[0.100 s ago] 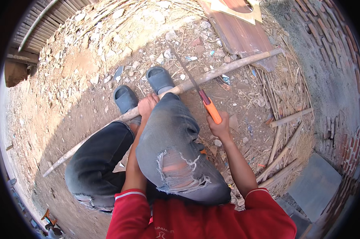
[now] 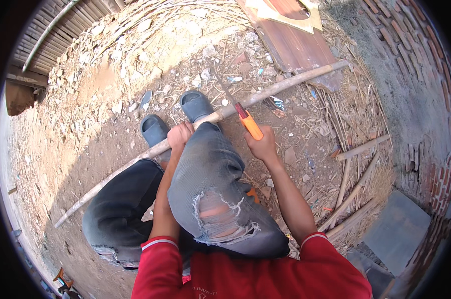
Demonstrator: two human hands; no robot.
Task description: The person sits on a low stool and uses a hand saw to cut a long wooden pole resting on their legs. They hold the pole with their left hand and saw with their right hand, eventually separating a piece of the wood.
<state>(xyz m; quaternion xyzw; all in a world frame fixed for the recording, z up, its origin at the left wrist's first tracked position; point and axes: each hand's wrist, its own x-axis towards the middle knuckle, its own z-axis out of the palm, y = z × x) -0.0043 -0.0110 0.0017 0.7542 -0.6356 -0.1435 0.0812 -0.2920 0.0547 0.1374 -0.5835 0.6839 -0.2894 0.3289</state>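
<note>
A long pale wooden pole (image 2: 280,89) runs aslant across the ground in front of me, passing by my grey slippers (image 2: 195,104). My left hand (image 2: 180,134) is wrapped round it close to my knee. In my right hand (image 2: 263,143) is a hand saw (image 2: 251,125) with an orange handle, its fingers closed round the grip. The narrow blade of the saw lies across the pole, to the right of my left hand, and points away from me. Whether its teeth have cut into the wood, I cannot tell.
A brown wooden board (image 2: 298,45) lies under the pole's far right end. Several cut sticks (image 2: 363,148) and dry stalks lie at the right, beside a brick wall (image 2: 400,45). Rubble and straw litter the ground. A grey sheet (image 2: 397,229) rests at lower right.
My right hand and the saw have shifted a little forward and to the left along the view. My left hand keeps its grip on the pole.
</note>
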